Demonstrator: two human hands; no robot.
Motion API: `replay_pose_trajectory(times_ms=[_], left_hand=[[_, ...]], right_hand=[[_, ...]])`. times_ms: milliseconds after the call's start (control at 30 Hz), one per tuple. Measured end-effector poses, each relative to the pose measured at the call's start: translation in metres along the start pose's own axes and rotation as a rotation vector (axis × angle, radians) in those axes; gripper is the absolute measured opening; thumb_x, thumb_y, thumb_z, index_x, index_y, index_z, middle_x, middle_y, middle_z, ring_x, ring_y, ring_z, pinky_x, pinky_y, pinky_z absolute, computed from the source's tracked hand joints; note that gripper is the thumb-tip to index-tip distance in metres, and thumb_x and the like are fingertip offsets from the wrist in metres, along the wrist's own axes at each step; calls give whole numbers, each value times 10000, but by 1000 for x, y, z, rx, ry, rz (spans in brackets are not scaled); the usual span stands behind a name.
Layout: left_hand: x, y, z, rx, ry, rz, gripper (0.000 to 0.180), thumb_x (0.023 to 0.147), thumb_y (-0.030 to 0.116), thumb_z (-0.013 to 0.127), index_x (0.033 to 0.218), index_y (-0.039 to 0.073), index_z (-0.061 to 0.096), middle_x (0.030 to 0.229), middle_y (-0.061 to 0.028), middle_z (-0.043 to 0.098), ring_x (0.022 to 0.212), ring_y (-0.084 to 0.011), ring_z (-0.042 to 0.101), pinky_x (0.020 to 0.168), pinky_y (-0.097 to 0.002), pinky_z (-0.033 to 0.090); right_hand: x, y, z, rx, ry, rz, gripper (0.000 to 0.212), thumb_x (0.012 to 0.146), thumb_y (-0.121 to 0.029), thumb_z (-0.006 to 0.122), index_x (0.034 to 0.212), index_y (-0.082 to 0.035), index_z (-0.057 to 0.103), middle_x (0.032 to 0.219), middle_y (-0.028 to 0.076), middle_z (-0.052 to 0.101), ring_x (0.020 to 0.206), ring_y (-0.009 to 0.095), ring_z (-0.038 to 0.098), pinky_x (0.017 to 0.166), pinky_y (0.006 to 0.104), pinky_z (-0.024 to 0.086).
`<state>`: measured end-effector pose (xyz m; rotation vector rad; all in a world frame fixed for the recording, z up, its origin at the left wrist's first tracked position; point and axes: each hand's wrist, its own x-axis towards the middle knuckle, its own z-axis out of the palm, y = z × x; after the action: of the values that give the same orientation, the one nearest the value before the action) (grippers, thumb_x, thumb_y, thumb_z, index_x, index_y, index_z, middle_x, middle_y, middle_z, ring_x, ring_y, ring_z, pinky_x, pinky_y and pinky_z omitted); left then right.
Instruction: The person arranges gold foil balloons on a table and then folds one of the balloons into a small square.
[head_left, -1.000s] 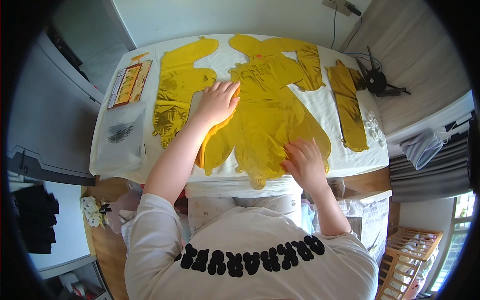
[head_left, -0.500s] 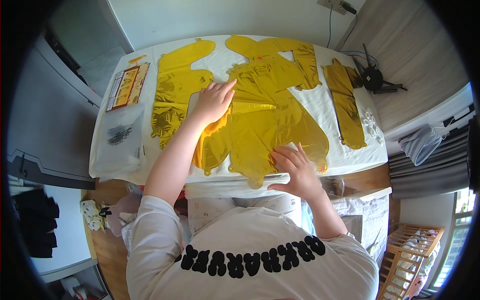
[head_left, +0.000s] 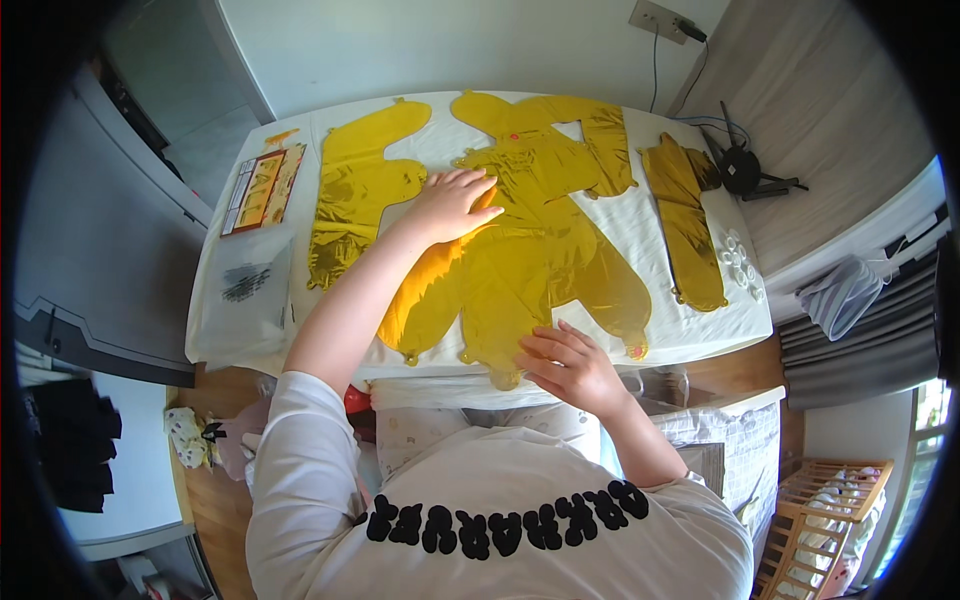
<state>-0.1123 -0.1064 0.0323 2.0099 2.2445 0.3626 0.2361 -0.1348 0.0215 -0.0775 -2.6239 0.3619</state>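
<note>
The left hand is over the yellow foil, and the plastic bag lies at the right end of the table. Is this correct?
Not quite: the head view shows the plastic bag at the left end of the table. The left hand is over the yellow foil, as you say.

Private home, a lived-in room; by its furnishings, likely a bedroom. Slatted wooden cot (head_left: 838, 478) with bedding inside, lower right, beside a bright window (head_left: 915, 480). Grey pleated curtain (head_left: 860, 345), right. Dark garments (head_left: 75, 445) hanging, lower left. Grey panelled door (head_left: 120, 220), left. Wood-look floor (head_left: 225, 520). Black wireless router (head_left: 740, 170) with antennas, beside a cloth-covered counter (head_left: 680, 340). Wall socket (head_left: 658, 20), cables attached. Domestic throughout.
</note>
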Motion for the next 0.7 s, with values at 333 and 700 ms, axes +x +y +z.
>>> replay_pose_trajectory(times_ms=[333, 700], left_hand=[[12, -9, 16, -13, 52, 0, 686, 988, 593, 570, 1523, 169, 507, 1631, -90, 410, 1522, -292, 336, 1241, -518, 239], [3, -15, 20, 11, 104, -17, 665, 987, 565, 586, 1522, 178, 507, 1635, -69, 411, 1513, -299, 348, 1237, -501, 257]], right_hand=[[-1, 10, -1, 102, 36, 5, 371, 768, -92, 814, 1131, -150, 766, 1245, 51, 715, 1177, 308, 667, 1028, 473, 539], [102, 150, -68, 262, 118, 771, 428, 949, -278, 728, 1302, -42, 672, 1237, 175, 714, 1166, 299, 681, 984, 384, 527]])
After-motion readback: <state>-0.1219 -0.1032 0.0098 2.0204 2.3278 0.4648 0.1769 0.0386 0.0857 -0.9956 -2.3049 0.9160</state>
